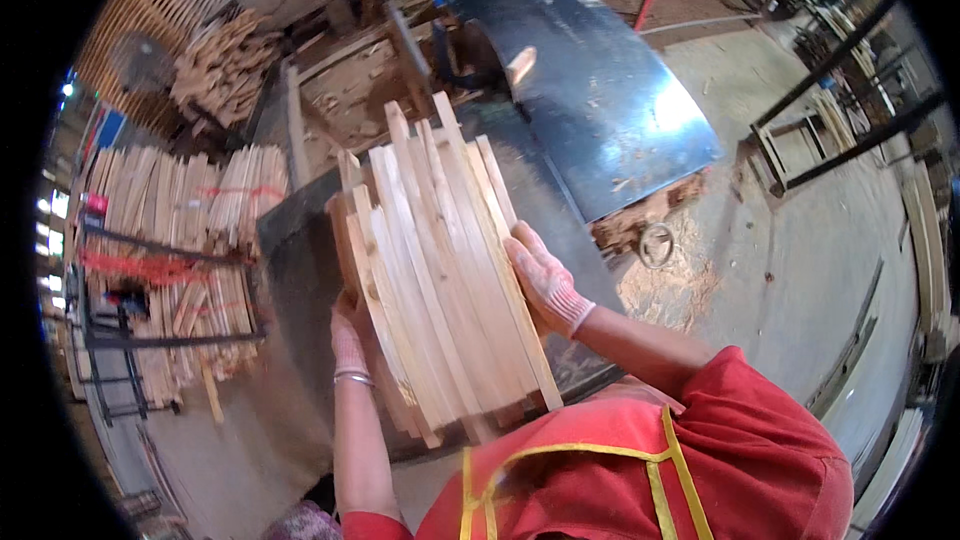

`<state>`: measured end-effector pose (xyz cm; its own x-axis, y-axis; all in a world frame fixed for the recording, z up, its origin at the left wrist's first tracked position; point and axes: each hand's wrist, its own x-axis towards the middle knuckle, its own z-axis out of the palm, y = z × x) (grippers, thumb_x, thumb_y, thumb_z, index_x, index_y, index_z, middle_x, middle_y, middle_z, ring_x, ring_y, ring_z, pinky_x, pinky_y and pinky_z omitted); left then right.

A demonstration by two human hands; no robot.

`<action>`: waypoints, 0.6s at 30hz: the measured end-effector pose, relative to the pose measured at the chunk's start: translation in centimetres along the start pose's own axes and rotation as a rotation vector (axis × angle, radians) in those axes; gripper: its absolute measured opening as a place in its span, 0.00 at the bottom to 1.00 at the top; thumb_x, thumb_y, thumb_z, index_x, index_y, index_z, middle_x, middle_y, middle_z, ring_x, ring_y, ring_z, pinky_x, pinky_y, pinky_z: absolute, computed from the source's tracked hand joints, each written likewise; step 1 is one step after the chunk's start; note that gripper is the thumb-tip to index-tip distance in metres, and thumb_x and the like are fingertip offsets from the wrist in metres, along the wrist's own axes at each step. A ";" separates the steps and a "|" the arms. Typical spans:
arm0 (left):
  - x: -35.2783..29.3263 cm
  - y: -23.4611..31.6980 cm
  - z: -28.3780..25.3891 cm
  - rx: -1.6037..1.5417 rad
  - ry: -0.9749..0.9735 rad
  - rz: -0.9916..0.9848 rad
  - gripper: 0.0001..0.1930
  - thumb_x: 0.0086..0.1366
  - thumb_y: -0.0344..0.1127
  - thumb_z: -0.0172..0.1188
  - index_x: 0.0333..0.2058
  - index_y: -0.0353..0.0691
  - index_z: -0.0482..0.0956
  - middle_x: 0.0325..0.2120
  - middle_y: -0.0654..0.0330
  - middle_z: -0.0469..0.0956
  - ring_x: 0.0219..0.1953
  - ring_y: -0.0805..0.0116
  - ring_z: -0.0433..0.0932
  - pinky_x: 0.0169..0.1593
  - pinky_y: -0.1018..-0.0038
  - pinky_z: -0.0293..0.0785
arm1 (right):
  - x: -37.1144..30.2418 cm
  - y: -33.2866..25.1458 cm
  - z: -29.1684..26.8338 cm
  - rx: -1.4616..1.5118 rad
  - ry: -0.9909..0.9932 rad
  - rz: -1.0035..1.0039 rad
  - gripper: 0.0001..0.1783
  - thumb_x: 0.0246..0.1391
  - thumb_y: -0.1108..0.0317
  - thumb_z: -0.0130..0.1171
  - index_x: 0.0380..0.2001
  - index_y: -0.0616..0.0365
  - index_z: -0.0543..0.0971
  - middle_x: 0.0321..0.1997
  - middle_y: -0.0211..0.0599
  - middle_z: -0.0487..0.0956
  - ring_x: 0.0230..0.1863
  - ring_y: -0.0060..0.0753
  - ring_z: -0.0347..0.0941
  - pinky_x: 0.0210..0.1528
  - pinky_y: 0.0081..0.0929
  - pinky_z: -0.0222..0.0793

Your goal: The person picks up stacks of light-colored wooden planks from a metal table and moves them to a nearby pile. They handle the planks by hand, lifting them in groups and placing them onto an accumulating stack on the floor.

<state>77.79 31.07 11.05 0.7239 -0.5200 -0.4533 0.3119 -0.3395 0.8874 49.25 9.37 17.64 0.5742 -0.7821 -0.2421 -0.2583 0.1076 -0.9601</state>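
A stack of pale wooden strips (pixel 450 270) is gripped between my two gloved hands, over the dark metal tabletop (pixel 295 260). The strips lie side by side, with uneven far ends. Against the left side of the stack is my left hand (pixel 350 335), its fingers partly hidden behind the wood. My right hand (pixel 545 280) presses on the right side, the thumb side lying along the outer strip. Below the stack I cannot make out whether it rests on the tabletop or is lifted.
Beyond the stack is a shiny dark metal plate (pixel 600 90) with a wood scrap (pixel 521 64) on it. A handwheel (pixel 656 245) stands by sawdust at right. Stacked strips fill a black rack (pixel 170 240) at left. A metal frame (pixel 800 155) stands farther right.
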 end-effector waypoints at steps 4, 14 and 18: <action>1.1 -2.2 8.0 -0.024 -0.071 0.125 0.23 0.79 0.43 0.51 0.64 0.35 0.71 0.54 0.53 0.81 0.52 0.59 0.83 0.56 0.62 0.81 | -3.0 3.6 -7.3 -0.079 0.177 -0.007 0.32 0.71 0.44 0.50 0.64 0.59 0.67 0.69 0.53 0.68 0.70 0.51 0.67 0.69 0.42 0.62; -4.3 2.6 20.1 -0.273 -0.233 -0.177 0.27 0.77 0.43 0.50 0.69 0.38 0.65 0.56 0.47 0.80 0.56 0.55 0.82 0.59 0.57 0.83 | -2.7 8.3 -20.9 0.181 -0.074 0.126 0.50 0.63 0.34 0.60 0.73 0.63 0.64 0.67 0.54 0.75 0.69 0.45 0.69 0.70 0.40 0.64; -6.8 6.1 21.5 0.194 -0.280 -0.125 0.29 0.81 0.49 0.47 0.70 0.35 0.67 0.64 0.51 0.74 0.64 0.58 0.73 0.68 0.62 0.71 | -2.5 11.8 -18.5 0.225 0.019 0.084 0.62 0.61 0.26 0.56 0.81 0.59 0.45 0.71 0.52 0.71 0.72 0.46 0.66 0.71 0.40 0.61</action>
<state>61.55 15.62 17.77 0.4824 -0.6508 -0.5863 0.2447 -0.5426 0.8036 30.36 1.19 9.47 0.5429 -0.7757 -0.3217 -0.1234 0.3052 -0.9443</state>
